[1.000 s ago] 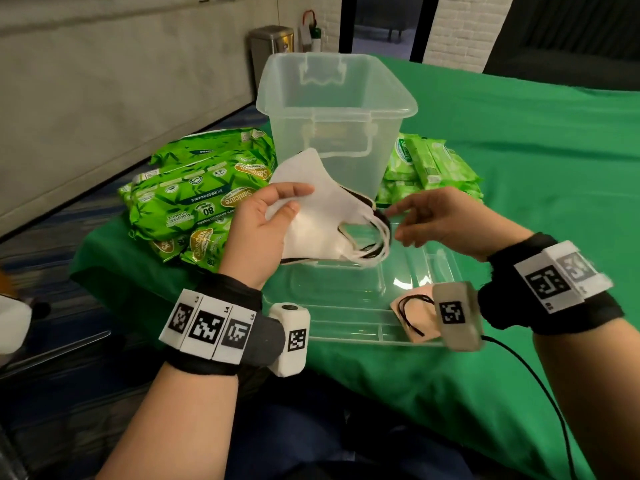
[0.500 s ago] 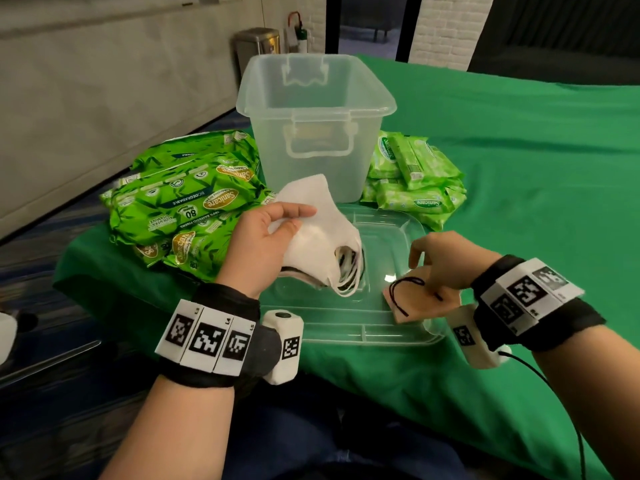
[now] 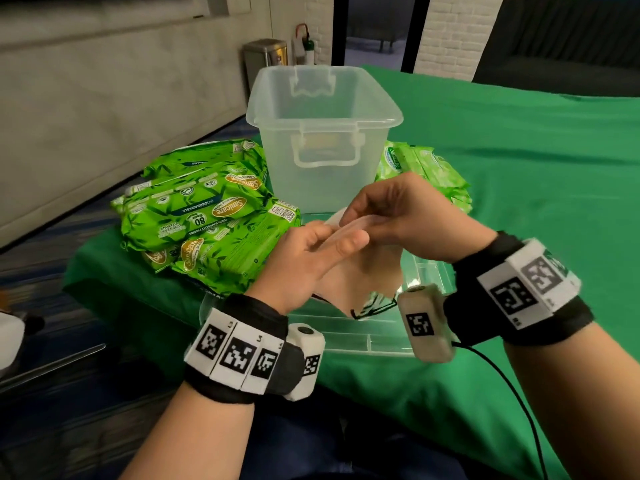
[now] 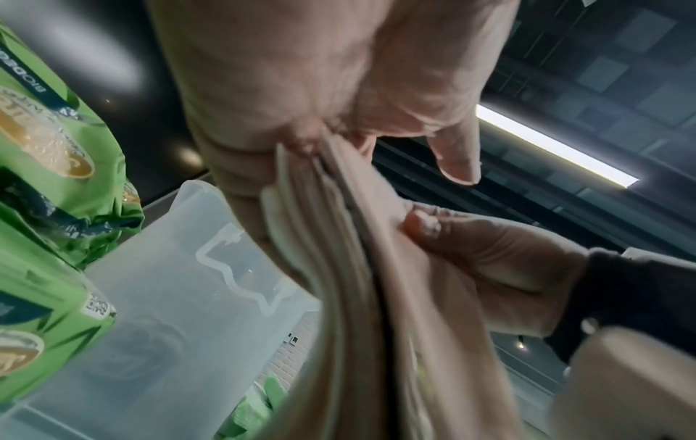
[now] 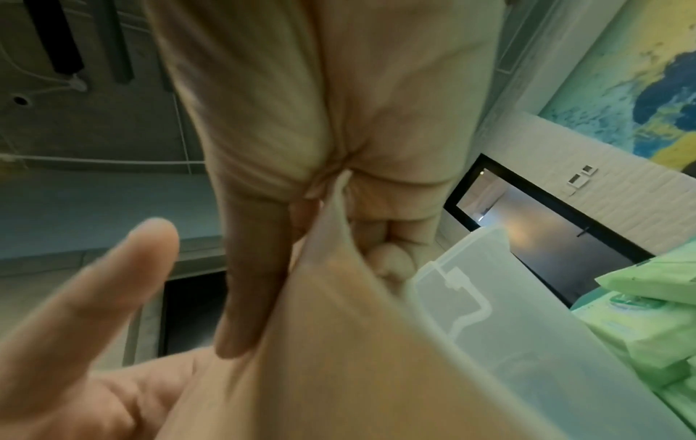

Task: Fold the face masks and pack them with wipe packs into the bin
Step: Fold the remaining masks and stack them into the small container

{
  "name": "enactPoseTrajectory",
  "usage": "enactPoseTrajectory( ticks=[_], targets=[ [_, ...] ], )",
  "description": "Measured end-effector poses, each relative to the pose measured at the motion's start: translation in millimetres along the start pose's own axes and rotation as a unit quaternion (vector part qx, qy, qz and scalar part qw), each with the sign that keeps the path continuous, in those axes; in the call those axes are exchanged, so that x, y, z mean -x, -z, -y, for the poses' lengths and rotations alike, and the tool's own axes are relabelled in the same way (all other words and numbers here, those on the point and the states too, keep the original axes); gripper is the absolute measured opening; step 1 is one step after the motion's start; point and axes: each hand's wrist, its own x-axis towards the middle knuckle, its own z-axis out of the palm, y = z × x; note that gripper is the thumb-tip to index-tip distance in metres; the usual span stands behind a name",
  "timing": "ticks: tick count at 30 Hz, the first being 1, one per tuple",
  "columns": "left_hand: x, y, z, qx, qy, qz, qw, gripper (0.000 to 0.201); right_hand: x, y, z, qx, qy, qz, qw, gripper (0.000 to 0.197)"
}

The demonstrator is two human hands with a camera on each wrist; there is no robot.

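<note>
My left hand [image 3: 330,239] grips a stack of folded white face masks [image 4: 301,226] between thumb and fingers, in front of the clear plastic bin [image 3: 325,133]. My right hand [image 3: 360,216] pinches the top edge of a beige face mask [image 3: 363,278] and holds it against that stack. The beige mask hangs down between the hands, and its black ear loops [image 3: 375,306] dangle over the bin's clear lid [image 3: 381,337]. In the right wrist view the beige mask [image 5: 339,342] fills the middle, with a left finger [image 5: 113,282] beside it. The bin looks empty.
Large green wipe packs [image 3: 207,220] are piled left of the bin, and smaller pale green packs [image 3: 426,171] lie to its right. All of it sits on a green cloth [image 3: 536,202]. The table's left edge drops to a carpeted floor.
My right hand has lifted the beige mask off the lid and brought it up to the white stack. My left hand has turned the stack towards it.
</note>
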Motion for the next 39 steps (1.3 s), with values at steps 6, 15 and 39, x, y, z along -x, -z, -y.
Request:
enactPoseTrajectory(
  ticks=[6,15,39],
  targets=[
    [3,3,1,-0.041,0.012,0.003,0.999,0.037,-6,-6,-8,0.079,-0.003,-0.009,0.997,0.034],
    [-1,15,6,0.018,-0.030,-0.078,0.996,0.020,-5,-14,-20,0.054,-0.013,-0.215,0.975,0.026],
    [-4,12,-13,0.111,-0.068,-0.144,0.981,0.051,1,-36,-30,-0.211,-0.096,-0.093,0.968,0.056]
  ],
)
